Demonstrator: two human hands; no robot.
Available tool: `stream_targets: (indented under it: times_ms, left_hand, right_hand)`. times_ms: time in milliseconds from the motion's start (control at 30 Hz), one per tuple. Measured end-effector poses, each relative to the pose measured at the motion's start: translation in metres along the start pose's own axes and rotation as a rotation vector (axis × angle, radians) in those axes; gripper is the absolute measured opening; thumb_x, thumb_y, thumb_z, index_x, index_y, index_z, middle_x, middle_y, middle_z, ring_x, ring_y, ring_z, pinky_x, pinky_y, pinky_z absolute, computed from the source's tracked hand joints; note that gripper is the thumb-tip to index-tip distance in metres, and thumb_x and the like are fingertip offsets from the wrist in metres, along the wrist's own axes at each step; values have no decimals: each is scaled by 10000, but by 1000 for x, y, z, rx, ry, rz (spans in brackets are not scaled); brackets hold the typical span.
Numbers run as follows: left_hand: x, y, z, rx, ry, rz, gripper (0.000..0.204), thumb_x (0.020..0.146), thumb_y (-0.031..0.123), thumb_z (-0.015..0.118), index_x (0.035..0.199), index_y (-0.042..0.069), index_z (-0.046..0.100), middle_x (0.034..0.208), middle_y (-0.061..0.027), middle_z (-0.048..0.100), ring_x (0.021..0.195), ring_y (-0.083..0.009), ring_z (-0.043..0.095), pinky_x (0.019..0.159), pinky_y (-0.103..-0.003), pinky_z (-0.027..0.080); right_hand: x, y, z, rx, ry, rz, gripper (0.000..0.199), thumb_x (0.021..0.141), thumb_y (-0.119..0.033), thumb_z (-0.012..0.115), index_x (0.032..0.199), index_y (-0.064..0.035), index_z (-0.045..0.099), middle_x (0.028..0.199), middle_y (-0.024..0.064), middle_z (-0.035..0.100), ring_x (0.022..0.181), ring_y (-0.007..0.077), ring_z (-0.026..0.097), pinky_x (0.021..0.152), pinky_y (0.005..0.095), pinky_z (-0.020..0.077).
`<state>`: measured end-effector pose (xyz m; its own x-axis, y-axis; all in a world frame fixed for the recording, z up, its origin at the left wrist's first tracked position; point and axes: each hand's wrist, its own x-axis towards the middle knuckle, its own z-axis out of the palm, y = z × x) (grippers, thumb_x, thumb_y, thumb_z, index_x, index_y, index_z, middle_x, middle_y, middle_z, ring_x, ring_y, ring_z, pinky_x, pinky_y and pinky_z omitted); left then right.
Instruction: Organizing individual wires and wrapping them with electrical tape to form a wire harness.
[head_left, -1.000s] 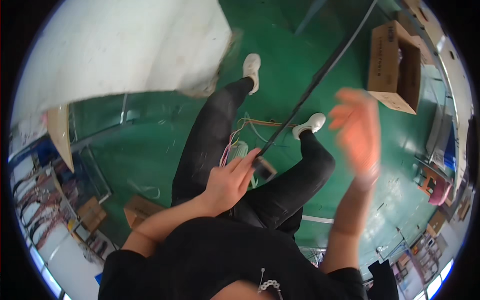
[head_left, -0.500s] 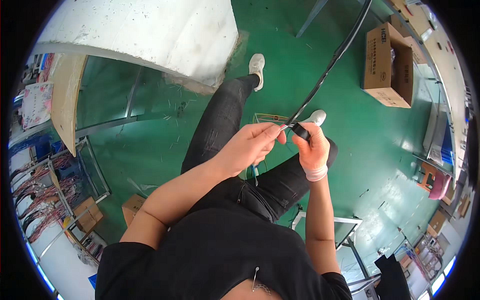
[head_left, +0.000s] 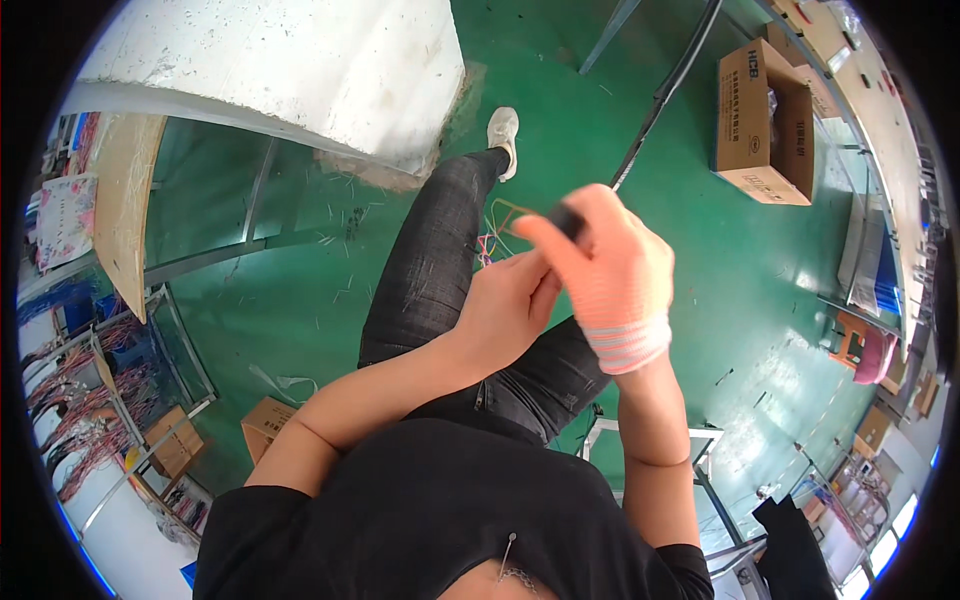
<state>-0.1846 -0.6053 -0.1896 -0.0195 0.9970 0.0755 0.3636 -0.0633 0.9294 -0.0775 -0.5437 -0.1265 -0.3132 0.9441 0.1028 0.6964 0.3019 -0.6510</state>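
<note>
A long black-wrapped wire bundle (head_left: 650, 130) runs down from the upper right to my hands. My bare left hand (head_left: 503, 308) is closed around its lower end; the right hand hides part of the grip. Loose thin coloured wires (head_left: 486, 246) stick out beyond my left fingers. My right hand (head_left: 622, 275), in an orange knit glove, lies over the left fingertips. It pinches a roll of black tape (head_left: 567, 221) between thumb and fingers, and the roll is smeared by motion. Whether a strip of tape joins roll and bundle is hidden.
An open cardboard box (head_left: 765, 125) stands on the green floor by the right-hand workbench (head_left: 850, 75). A white block-like surface (head_left: 290, 75) fills the upper left. Racks with red wires (head_left: 100, 415) stand at left, a metal frame (head_left: 705, 445) at lower right.
My right hand has swung up and left over the left hand, carrying the tape roll around the bundle. The left hand has turned and sits slightly lower.
</note>
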Motion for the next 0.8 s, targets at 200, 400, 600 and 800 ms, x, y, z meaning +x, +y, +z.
stream_targets:
  times_ms: [200, 400, 600, 800]
  left_hand:
    - [5, 19, -15, -272, -190, -280, 221, 982, 188, 479, 944, 12, 608, 586, -42, 443, 517, -140, 411, 487, -286, 330]
    - [9, 11, -17, -496, -267, -329, 311, 1003, 256, 452, 928, -2, 608, 624, 56, 414, 587, -22, 328, 518, -218, 284]
    - [13, 11, -25, -279, -290, -224, 260, 979, 218, 495, 877, 12, 616, 557, -33, 420, 489, -82, 372, 467, -275, 309]
    - [17, -25, -22, -60, -38, -82, 222, 962, 166, 515, 865, -9, 609, 532, -75, 453, 462, -94, 394, 439, -300, 328]
  right_hand:
    - [-23, 50, -4, 864, 47, 393, 356, 868, -104, 558, 1183, 55, 512, 1002, 118, 602, 859, 149, 574, 748, 250, 451]
    - [7, 67, 22, 1262, -455, 204, 266, 870, -124, 600, 1098, 12, 579, 926, 35, 607, 701, 104, 540, 620, 242, 442]
    - [-9, 71, 8, 782, -426, 109, 312, 902, -300, 630, 783, -13, 604, 656, -2, 575, 620, 81, 520, 541, 265, 423]
    - [-62, 74, 29, -261, 20, 52, 82, 774, -88, 608, 754, -9, 607, 662, 137, 590, 525, 239, 539, 506, 288, 411]
